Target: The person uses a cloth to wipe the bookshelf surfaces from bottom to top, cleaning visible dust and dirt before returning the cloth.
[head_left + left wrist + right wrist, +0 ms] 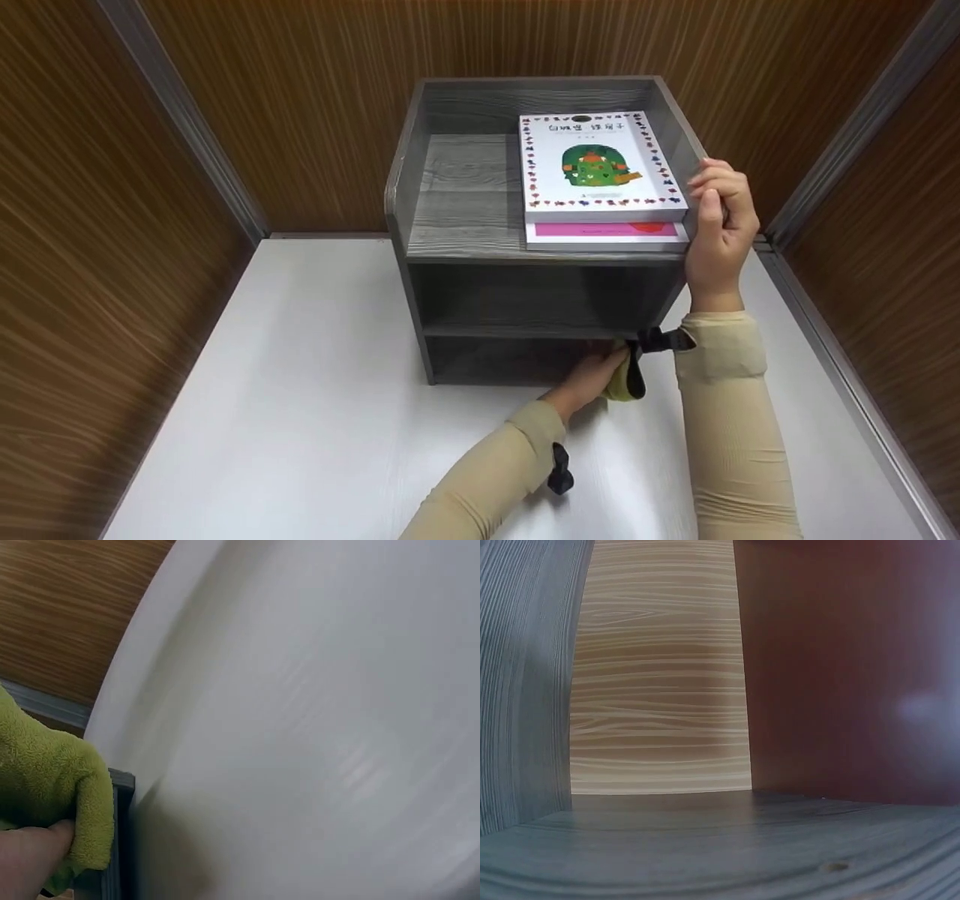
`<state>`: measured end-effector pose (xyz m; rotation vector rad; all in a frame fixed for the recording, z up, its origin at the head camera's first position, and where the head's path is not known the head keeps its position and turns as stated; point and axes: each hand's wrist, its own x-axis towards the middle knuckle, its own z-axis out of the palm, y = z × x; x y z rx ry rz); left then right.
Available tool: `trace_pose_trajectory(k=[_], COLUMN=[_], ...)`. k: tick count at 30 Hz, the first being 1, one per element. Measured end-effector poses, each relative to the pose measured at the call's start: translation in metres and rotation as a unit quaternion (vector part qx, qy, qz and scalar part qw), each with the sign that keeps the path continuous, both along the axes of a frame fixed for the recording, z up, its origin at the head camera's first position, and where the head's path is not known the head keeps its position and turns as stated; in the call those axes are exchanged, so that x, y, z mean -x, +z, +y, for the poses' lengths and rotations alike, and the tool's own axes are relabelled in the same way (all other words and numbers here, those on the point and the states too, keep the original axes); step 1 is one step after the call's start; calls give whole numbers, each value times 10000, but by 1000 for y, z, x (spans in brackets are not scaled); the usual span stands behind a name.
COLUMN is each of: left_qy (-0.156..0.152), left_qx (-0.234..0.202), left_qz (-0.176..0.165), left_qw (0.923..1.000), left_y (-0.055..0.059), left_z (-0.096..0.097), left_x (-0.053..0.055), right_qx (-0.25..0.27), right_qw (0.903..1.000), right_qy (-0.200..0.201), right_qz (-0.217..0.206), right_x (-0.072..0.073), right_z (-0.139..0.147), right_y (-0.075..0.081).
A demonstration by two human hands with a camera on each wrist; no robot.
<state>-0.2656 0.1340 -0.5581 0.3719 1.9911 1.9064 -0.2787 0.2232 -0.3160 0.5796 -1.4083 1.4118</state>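
Note:
A small grey wood-grain shelf unit (469,195) stands on the white table, with a top tray and two compartments below. My left hand (589,379) holds a yellow-green cloth (621,384) at the unit's lower right front corner; part of the hand is in shadow. In the left wrist view, the thumb (36,859) presses into the fluffy cloth (52,772) beside the grey shelf edge (121,780). At the upper right, my right hand (724,221) grips the top edge of the unit's side panel. The right wrist view shows the grey panel (525,690) but no fingers.
Two books lie stacked on the top tray's right side: a white one (600,161) with a green picture over a pink-and-white one (607,236). Brown wood-grain walls (300,112) surround the white table (300,337). Black straps (664,340) sit on both wrists.

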Motion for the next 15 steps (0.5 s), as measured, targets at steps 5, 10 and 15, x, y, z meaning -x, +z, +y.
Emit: trace_pose_trajectory(k=[5,10,15], left_qy=[-114,35,198], left_qx=[6,202,372], left_qz=[222,207,42], left_qw=[9997,9996,9991], left_y=[-1,1,3], left_z=[1,1,2], left_x=[-3,-4,-1], right_qx=[18,43,111], right_qw=[10000,10000,9999], right_qy=[16,32,47], right_qz=[17,54,78], right_x=[0,1,1], right_z=[0,-1,-1], right_y=[0,0,1])
